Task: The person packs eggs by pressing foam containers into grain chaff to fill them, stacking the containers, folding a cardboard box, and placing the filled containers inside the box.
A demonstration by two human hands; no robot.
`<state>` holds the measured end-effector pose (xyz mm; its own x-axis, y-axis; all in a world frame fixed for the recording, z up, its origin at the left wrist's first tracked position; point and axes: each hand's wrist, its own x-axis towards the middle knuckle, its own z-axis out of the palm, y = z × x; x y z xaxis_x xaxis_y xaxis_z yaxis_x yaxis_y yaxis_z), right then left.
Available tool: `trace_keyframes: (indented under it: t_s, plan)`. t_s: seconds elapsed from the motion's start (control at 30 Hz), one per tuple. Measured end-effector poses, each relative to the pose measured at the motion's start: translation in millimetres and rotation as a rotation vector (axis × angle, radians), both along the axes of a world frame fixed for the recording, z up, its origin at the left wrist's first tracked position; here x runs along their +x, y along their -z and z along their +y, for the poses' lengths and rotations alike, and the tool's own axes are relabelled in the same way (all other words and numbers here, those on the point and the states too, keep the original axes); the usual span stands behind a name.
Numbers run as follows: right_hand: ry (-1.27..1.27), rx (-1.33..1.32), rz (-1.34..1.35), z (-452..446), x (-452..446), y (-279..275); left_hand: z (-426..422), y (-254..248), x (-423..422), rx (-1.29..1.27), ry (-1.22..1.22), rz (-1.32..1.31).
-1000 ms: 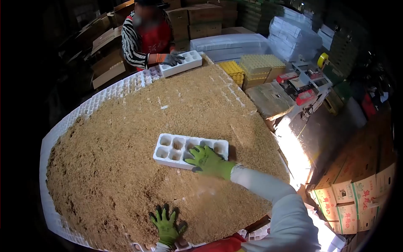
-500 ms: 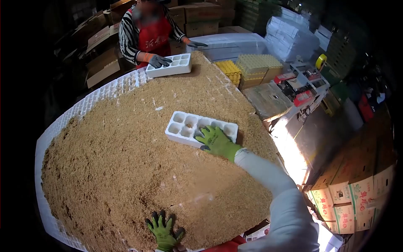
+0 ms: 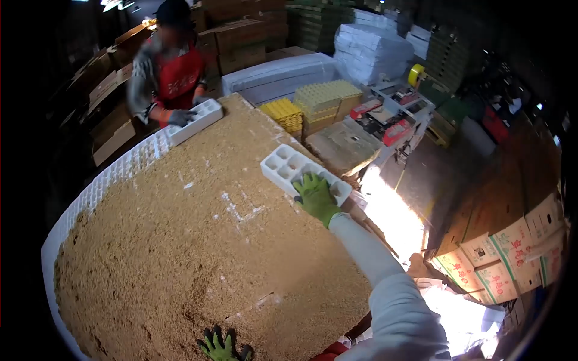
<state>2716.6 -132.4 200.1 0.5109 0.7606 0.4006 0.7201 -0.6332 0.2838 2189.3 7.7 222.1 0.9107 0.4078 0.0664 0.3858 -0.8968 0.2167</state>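
Note:
My right hand [image 3: 316, 198], in a green glove with dark fingertips, grips a white foam tray [image 3: 277, 173] with two rows of round hollows. Its fingers reach into the hollows at the near end, and their tips are partly hidden. That tray rests at the right edge of a wide bed of brown, grainy material [image 3: 168, 240]. Low in the view, my left hand [image 3: 224, 346], gloved alike, has its fingers spread over the grains and holds nothing; the wrist is cut off by the frame.
Across the bed, a co-worker in a red apron [image 3: 179, 75] has gloved hands on another white foam tray [image 3: 198, 123]. White hollowed trays line the left rim. Yellow egg trays [image 3: 283, 114] and a taping machine [image 3: 385, 120] stand beyond the right edge; printed cartons [image 3: 500, 274] lie at right.
My right hand has slid the foam tray to the bed's right edge, baring white streaks behind it. My left hand stays spread low down. The co-worker's tray has turned. The view has shifted.

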Motion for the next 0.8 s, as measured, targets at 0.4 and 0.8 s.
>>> trace_keyframes:
  t_s: [0.4,0.8]
  plan:
    - [0.462,0.125,0.214,-149,-162,-39,-10,-23,-2,0.043,0.009,-0.005]
    - [0.119,0.064,0.242,19,-375,-43,20,-45,-46,0.16,0.266,-0.144]
